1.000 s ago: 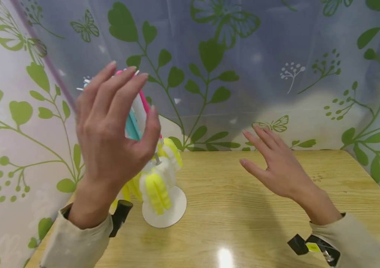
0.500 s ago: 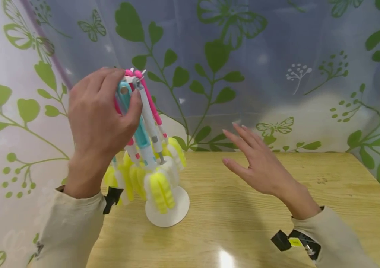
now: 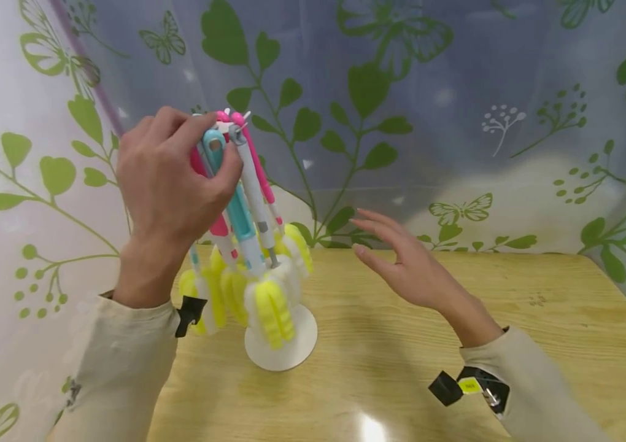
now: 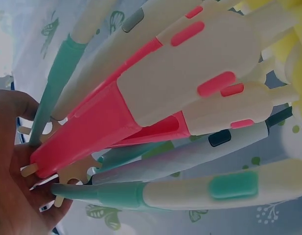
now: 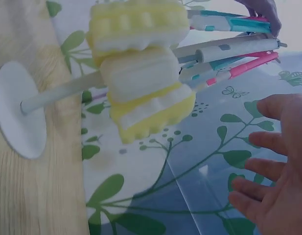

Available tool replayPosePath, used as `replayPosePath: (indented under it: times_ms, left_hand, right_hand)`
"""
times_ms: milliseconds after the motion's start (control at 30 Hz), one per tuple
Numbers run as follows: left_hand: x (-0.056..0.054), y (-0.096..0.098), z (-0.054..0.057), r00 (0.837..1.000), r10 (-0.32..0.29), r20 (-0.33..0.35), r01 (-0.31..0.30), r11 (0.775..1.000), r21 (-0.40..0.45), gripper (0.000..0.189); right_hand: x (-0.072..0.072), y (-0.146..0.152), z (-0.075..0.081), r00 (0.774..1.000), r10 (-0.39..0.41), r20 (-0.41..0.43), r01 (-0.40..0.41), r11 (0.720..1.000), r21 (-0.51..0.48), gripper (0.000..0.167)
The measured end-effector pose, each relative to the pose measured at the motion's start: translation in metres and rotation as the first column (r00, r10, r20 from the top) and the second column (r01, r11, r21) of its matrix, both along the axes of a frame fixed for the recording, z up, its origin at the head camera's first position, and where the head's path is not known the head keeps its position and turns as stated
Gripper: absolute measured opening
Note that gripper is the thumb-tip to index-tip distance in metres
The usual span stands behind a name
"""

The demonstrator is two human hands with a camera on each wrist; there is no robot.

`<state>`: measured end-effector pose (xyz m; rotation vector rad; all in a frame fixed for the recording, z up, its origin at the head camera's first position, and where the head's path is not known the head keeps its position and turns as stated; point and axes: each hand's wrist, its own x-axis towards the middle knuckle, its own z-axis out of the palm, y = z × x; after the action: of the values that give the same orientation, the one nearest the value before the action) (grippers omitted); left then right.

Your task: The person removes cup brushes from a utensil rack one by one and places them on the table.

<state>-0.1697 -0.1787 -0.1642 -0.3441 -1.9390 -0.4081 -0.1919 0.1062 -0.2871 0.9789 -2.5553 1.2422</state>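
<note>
In the head view, a brush stand with a round white base [image 3: 293, 355] stands on the wooden table, with several sponge bottle brushes [image 3: 274, 313] hanging heads down. My left hand [image 3: 161, 169] grips the top of the stand, its thumb beside a teal handle [image 3: 238, 212]. The left wrist view has my fingers curled around the hook hub, a pink handle [image 4: 92, 132] between thumb and fingers; the fingertips are partly hidden. To the right of the stand, my right hand [image 3: 412, 270] hovers with fingers extended, touching nothing. Yellow and white sponge heads [image 5: 141, 29] fill the right wrist view's upper part.
The pale wooden table [image 3: 379, 368] extends right of the stand. A cloth curtain [image 3: 313, 80] with green leaves and butterflies hangs close behind and to the left. Black straps with small devices [image 3: 470, 387] sit on both sleeves.
My left hand has come down from above the stand and closed on its top. The right hand has moved left toward the stand, fingers still extended. The view has shifted slightly.
</note>
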Motion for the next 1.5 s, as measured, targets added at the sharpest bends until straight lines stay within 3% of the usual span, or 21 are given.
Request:
replayPosePath:
  times_ms: [133, 233, 433, 633, 767, 900, 1333, 1500]
  left_hand:
    - [-0.001, 0.001, -0.002, 0.999, -0.008, -0.036, 0.006, 0.999, -0.045, 0.038]
    - [-0.002, 0.001, -0.002, 0.998, -0.001, -0.069, -0.004, 0.996, -0.084, 0.037]
    - [-0.003, 0.000, -0.002, 0.997, 0.000, -0.080, -0.005, 0.998, -0.061, 0.035]
    - [-0.004, -0.003, -0.005, 0.995, -0.020, -0.101, 0.017, 0.999, -0.034, 0.036]
    - [-0.006, -0.001, -0.008, 0.986, -0.044, -0.161, 0.039, 0.999, -0.033, 0.039]
    - [-0.009, 0.002, -0.010, 0.979, -0.056, -0.197, 0.054, 0.998, -0.011, 0.040]
    - [-0.013, 0.001, -0.011, 0.962, -0.049, -0.269, 0.055, 0.998, 0.014, 0.029]
    - [-0.015, 0.002, -0.013, 0.958, -0.057, -0.280, 0.070, 0.997, 0.037, 0.028]
  right_hand:
    - [-0.001, -0.018, 0.009, 0.998, 0.061, 0.036, -0.054, 0.984, -0.170, 0.041]
    - [0.000, -0.040, 0.019, 0.995, 0.101, 0.005, -0.096, 0.962, -0.255, 0.037]
    - [0.002, -0.092, 0.037, 0.994, 0.098, -0.050, -0.109, 0.944, -0.312, 0.037]
    - [0.000, -0.121, 0.034, 0.994, 0.060, -0.093, -0.082, 0.962, -0.262, 0.037]
    - [-0.002, -0.125, 0.028, 0.992, 0.013, -0.125, -0.042, 0.973, -0.228, 0.035]
    - [-0.003, -0.124, 0.023, 0.991, -0.007, -0.132, -0.029, 0.963, -0.267, 0.033]
    - [-0.001, -0.121, 0.019, 0.996, 0.048, -0.075, -0.074, 0.915, -0.397, 0.033]
    - [-0.001, -0.119, 0.019, 0.997, 0.057, -0.053, -0.074, 0.912, -0.404, 0.031]
